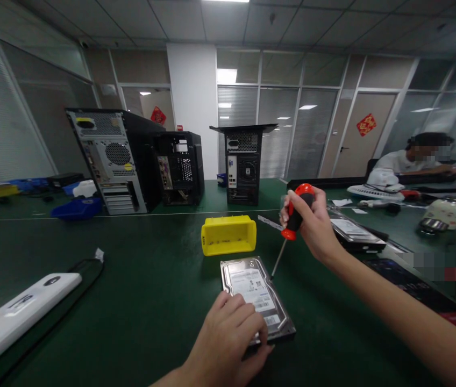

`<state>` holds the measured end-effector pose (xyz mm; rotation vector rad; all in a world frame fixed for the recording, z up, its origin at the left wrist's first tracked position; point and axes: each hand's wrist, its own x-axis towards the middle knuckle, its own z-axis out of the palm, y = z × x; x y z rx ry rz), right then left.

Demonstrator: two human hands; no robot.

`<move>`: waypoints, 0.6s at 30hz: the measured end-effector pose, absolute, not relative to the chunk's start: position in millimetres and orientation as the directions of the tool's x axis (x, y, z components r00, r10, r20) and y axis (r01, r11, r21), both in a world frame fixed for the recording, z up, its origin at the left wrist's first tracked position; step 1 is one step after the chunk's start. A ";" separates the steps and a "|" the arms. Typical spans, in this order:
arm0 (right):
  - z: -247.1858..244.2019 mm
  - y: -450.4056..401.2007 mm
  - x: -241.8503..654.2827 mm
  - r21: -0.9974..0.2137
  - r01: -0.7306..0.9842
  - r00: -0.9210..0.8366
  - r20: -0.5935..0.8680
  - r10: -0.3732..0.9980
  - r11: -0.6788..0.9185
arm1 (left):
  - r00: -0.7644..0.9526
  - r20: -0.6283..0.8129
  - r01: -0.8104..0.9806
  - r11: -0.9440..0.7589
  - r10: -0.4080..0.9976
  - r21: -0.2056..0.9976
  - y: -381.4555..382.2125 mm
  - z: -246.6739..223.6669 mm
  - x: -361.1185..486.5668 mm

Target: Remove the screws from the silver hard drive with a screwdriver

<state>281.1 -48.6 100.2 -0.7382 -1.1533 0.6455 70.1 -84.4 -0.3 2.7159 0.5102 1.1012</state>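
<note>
A silver hard disk drive (258, 293) with a white label lies flat on the green table in front of me. My left hand (230, 330) grips its near left part, fingers curled over the top and thumb at the near edge. In my right hand (312, 223) is a screwdriver (301, 207) with a red and black handle, fingers wrapped round it. Its shaft slants down, and the tip meets the drive's right edge, about halfway along; any screw there is too small to make out. Just beyond the drive stands a yellow plastic bin (228, 220) with small dark bits inside.
Computer cases (139, 161) stand at the back, near a blue bin (77, 208). A white power strip (26, 301) with a black cable lies left. Another drive (355, 231) and a dark phone-like screen (409, 290) lie right. A person (397, 158) sits at the far right.
</note>
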 end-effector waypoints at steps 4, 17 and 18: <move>103.8 -50.6 279.8 -0.798 -0.140 0.235 0.548 0.803 0.585 | 0.675 0.631 0.241 -0.922 0.383 0.302 -83.9 -0.4 70.0; 102.3 -53.6 270.7 -0.803 -0.196 0.226 0.521 0.823 0.563 | 0.679 0.620 0.244 -0.917 0.393 0.314 -84.2 -0.2 69.8; 102.4 -53.6 271.2 -0.804 -0.211 0.224 0.514 0.828 0.556 | 0.681 0.616 0.247 -0.916 0.397 0.317 -84.4 -0.1 69.6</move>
